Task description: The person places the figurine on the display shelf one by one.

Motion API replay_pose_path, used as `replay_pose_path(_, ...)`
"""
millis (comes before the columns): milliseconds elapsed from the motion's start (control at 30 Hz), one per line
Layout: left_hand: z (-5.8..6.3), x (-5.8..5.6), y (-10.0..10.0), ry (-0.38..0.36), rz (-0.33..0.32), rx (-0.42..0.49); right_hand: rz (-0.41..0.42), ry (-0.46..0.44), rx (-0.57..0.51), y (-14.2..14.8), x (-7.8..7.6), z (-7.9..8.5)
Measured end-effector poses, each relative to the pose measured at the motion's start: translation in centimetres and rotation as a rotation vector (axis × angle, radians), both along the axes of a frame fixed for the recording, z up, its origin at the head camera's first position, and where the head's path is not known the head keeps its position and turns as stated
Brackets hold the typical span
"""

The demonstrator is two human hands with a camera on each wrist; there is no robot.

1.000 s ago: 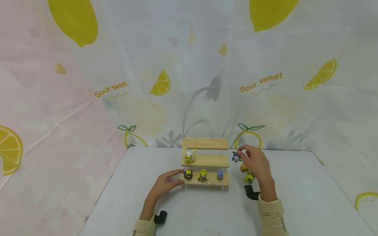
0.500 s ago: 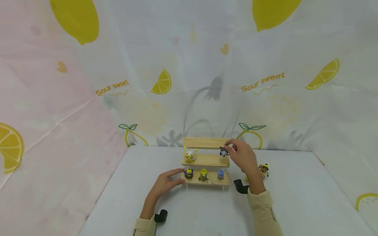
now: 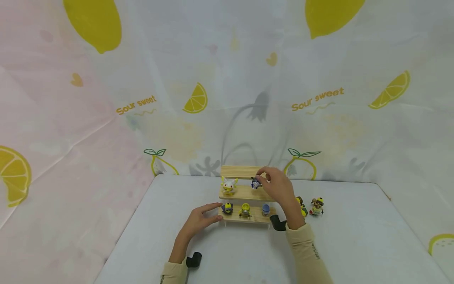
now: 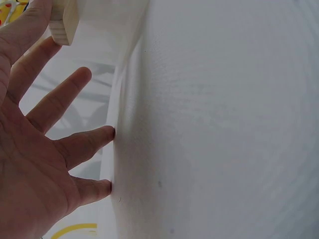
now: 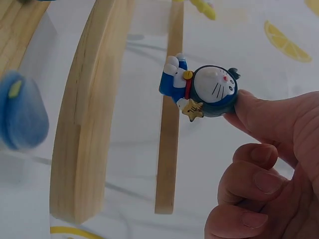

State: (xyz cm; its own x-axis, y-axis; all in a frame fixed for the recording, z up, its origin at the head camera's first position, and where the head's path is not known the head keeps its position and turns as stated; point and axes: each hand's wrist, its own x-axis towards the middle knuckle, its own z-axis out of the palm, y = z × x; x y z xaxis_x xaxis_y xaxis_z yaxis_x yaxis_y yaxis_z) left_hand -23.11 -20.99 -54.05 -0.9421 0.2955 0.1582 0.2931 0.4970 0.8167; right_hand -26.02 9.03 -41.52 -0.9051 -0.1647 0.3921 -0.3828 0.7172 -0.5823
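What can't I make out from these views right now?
- Head view: whether the blue cat figure touches the middle shelf; too small, and the right hand covers the shelf's right end.
- Right wrist view: the blue object at the left is blurred.
- Left wrist view: the shelf is cut off by the top edge; only a wooden end shows above the left hand.

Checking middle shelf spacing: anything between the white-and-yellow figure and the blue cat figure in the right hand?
Bare wood only. In the head view, nothing stands on the middle shelf between the white-and-yellow figure and the blue cat figure, pinched by the right hand.
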Motion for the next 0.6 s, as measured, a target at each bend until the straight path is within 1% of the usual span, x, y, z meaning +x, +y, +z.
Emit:
replay_pose_path(167,0.0,0.0,-0.1,-0.003,-0.002,-0.001,0.011,-0.013,0.02,-0.9,-0.2,-0.4)
replay_pose_path(400,-0.1,-0.1,-0.1,0.0,0.0,-0.019,0.021,-0.073,0.031,-1.9,-0.3,-1.0)
replay_pose_path(600,0.0,-0.1,-0.1,0.004,-0.003,-0.012,0.011,-0.072,0.031,-2.6,-0.2,-0.9)
